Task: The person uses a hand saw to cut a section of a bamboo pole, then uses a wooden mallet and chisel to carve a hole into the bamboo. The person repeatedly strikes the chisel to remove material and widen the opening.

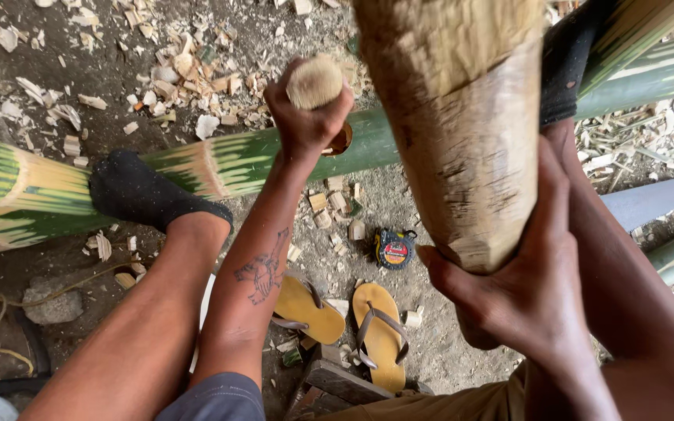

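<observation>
Pale, round wooden handle end sits clenched in the left hand, its lower part hidden by the fist, right above the long green bamboo pole lying on the dirt floor. Right hand wraps its grip around a thick tan wooden club, top cut off. Black-socked feet press the pole. Nearby lie yellow sandals and a tape measure.

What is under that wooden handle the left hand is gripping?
The left hand holds a wooden handle upright over a green bamboo pole. A round hole shows beside the wrist; the tool's lower end is hidden by the fist.
</observation>
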